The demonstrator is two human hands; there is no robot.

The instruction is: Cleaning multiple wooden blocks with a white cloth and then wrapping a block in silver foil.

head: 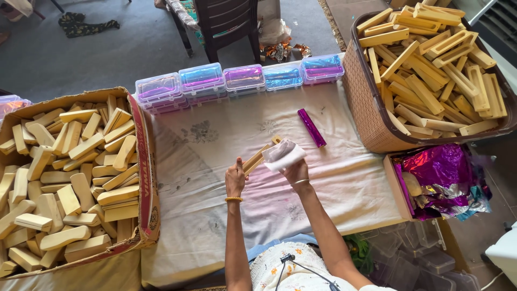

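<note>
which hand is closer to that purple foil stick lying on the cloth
Right. The right hand, holding a white cloth, is just below-left of the purple stick; the left hand is farther left, gripping a wooden piece.

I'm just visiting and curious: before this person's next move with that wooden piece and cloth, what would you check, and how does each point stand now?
1. Left hand grips the wooden piece: ok.
2. Right hand holds the white cloth against the piece: ok.
3. Piece held above the table sheet, apart from other things: ok.
4. Purple foil roll lies on the sheet just beyond the hands: ok.
5. Cardboard box at the left holds wooden blocks: ok.
6. Piece's surface clean: cannot tell, the cloth hides its end.
</note>
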